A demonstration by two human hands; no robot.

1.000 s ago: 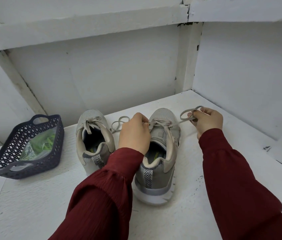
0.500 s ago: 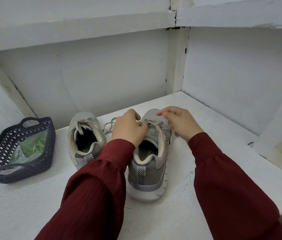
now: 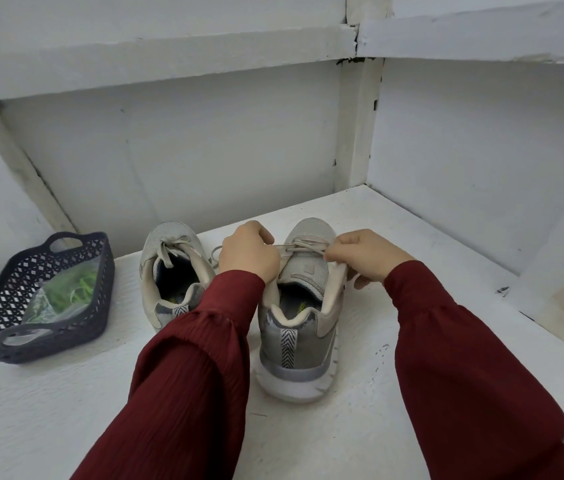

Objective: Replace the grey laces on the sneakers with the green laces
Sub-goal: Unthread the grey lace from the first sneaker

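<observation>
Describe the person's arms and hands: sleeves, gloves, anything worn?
The left hand and right hand are bare: no gloves, and no ring or watch shows. Both arms are covered to the wrist by dark red long sleeves. The left sleeve and right sleeve are of a crinkled, finely ribbed fabric, loose along the arm and gathered at the cuff.

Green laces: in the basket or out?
In. The green laces lie inside a clear bag, and the bag lies in the dark basket.

Dark basket [image 3: 48, 344] on white shelf [image 3: 65, 410]
</observation>
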